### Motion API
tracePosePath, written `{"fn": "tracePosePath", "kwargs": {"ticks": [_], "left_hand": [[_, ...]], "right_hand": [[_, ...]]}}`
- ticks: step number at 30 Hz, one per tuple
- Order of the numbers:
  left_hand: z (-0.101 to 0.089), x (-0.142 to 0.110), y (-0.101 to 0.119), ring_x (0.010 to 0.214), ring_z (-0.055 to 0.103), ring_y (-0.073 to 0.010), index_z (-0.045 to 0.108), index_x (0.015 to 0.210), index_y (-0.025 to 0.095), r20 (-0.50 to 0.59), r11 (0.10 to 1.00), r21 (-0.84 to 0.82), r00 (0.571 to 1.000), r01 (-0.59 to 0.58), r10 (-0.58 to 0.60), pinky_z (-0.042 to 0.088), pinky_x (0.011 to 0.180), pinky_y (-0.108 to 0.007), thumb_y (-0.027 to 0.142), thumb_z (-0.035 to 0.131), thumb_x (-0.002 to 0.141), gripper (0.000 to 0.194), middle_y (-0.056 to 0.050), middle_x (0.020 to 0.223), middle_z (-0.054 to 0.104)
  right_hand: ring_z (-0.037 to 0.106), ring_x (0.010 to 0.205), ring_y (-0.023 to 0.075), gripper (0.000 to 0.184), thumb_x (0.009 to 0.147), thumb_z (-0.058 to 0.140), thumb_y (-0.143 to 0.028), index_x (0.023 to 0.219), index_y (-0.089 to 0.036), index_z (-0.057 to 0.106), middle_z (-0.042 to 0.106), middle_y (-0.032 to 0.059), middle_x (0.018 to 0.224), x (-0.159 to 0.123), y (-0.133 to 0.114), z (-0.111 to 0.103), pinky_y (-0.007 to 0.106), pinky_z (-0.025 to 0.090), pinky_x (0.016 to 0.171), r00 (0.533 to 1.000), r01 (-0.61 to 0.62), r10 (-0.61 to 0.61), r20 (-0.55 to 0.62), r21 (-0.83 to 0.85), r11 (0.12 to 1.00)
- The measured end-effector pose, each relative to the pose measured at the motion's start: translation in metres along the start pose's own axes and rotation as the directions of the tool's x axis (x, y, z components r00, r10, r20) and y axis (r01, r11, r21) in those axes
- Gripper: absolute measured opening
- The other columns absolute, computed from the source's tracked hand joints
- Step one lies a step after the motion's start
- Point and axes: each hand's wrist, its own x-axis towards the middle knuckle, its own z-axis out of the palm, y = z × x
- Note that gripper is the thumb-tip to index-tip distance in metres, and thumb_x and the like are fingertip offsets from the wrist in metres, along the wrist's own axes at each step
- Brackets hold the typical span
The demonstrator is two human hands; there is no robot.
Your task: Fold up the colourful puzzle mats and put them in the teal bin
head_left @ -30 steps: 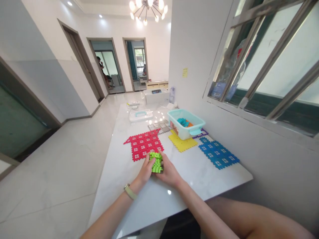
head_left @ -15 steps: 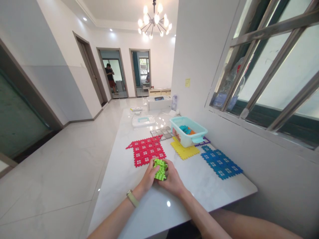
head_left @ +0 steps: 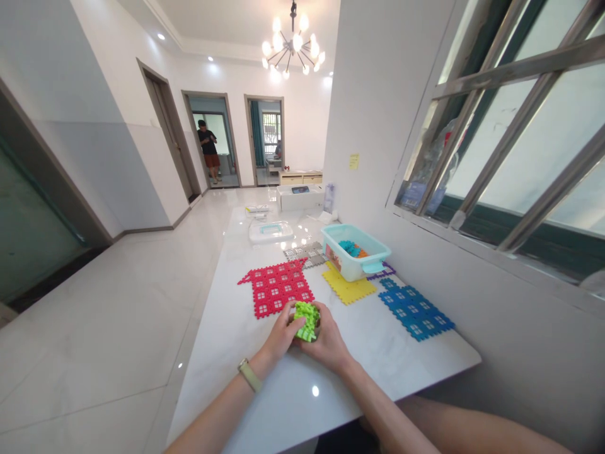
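Between my two hands is a bunch of bright green interlocking building pieces (head_left: pixel 307 320), held just above the table's near half. My left hand (head_left: pixel 282 334) grips it from the left, the thumb lying across its front. From the right, my right hand (head_left: pixel 328 340) wraps around it, with its fingers partly hidden behind the pieces. Just beyond the hands lies a red panel of joined pieces with window shapes (head_left: pixel 278 287). A yellow panel (head_left: pixel 347 289) is to its right, partly beneath a light teal tub (head_left: pixel 336 261). Farther right rests a blue panel (head_left: pixel 416 310).
Inside the tub are blue and orange pieces (head_left: pixel 352 249). A grey panel (head_left: pixel 307 253) and a clear lid (head_left: pixel 271 232) lie farther back. A white box (head_left: pixel 299 198) stands at the table's far end. The wall runs along the right side. A person (head_left: pixel 208 151) stands in a distant doorway.
The green pieces are turned slightly in my hands, and my left thumb has shifted over them. The view has moved a little. The distant person has changed posture.
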Motion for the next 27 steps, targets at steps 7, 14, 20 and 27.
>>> {"fn": "tracePosePath", "kwargs": {"ticks": [7,14,20,27], "left_hand": [[-0.004,0.0,-0.002,0.118,0.054,-0.0277,0.043,0.131,0.021,0.087,0.998,-0.065,0.996,0.023,-0.017,0.042,0.1,-0.038,0.041,0.065,0.081,0.058,-0.01,0.125,0.06],[-0.002,0.002,-0.009,0.109,0.059,-0.0271,0.029,0.146,0.029,0.183,0.959,-0.268,0.982,0.097,-0.048,0.052,0.083,-0.038,0.054,0.058,0.086,0.071,-0.01,0.133,0.055],[0.0,-0.002,-0.005,0.106,0.061,-0.0258,0.022,0.147,0.03,0.157,0.987,-0.121,0.984,0.104,-0.085,0.053,0.08,-0.038,0.066,0.055,0.084,0.08,-0.017,0.145,0.04],[0.002,-0.006,-0.004,0.101,0.06,-0.024,0.023,0.145,0.022,0.165,0.998,0.051,0.985,0.03,-0.038,0.052,0.078,-0.036,0.067,0.049,0.085,0.079,-0.019,0.137,0.042]], "right_hand": [[0.06,0.099,0.0262,0.071,0.058,0.077,-0.023,0.122,-0.022,0.047,0.059,0.0063,0.109,0.001,-0.004,-0.002,0.041,0.051,0.087,0.999,0.024,-0.026,-0.026,-0.056,0.998],[0.061,0.081,0.0194,0.069,0.058,0.078,-0.024,0.118,-0.022,0.043,0.062,0.0008,0.095,0.002,-0.006,-0.006,0.032,0.053,0.072,0.996,-0.065,0.069,-0.062,0.06,0.996],[0.063,0.088,0.0216,0.072,0.064,0.079,-0.039,0.123,-0.02,0.043,0.064,0.0045,0.101,0.076,-0.017,-0.074,0.035,0.053,0.079,0.956,-0.047,0.023,-0.294,-0.075,0.996],[0.054,0.114,0.0345,0.089,0.059,0.08,-0.052,0.13,-0.01,0.045,0.057,0.0209,0.125,0.197,-0.003,-0.178,0.05,0.045,0.094,0.869,-0.278,0.111,-0.482,-0.289,0.916]]}}
